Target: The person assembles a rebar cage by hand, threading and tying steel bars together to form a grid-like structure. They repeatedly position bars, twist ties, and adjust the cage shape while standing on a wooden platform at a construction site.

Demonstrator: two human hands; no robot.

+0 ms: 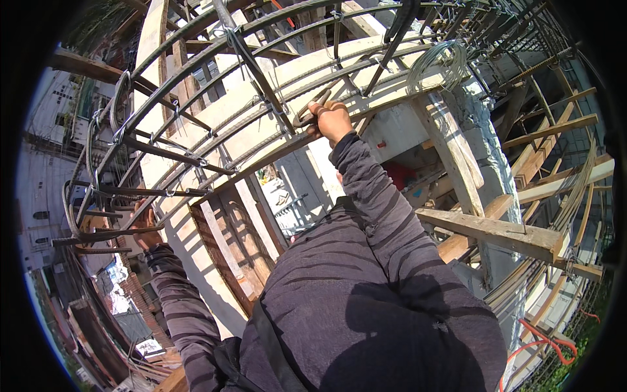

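Observation:
My right hand [334, 121] is closed round dark metal pincers [304, 118], just above the near edge of a pale formwork board [189, 235]. Its fingers hide part of the tool. Ribbed steel bars [258, 149] run in a curve over the board beside this hand, crossed by stirrups [251, 68] tied with thin wire. At the left end of the cage my left hand [145, 221] rests among the bent bar ends [124, 232], its fingers stretched out and partly covered by steel. Nothing shows in that hand.
A coil of thin tie wire [450, 64] hangs on the cage at the right. Wooden props and beams [490, 232] stand at my right, with an orange cord [545, 343] below them. Gaps beside the board open onto a lower level. Buildings [49, 150] lie far below at left.

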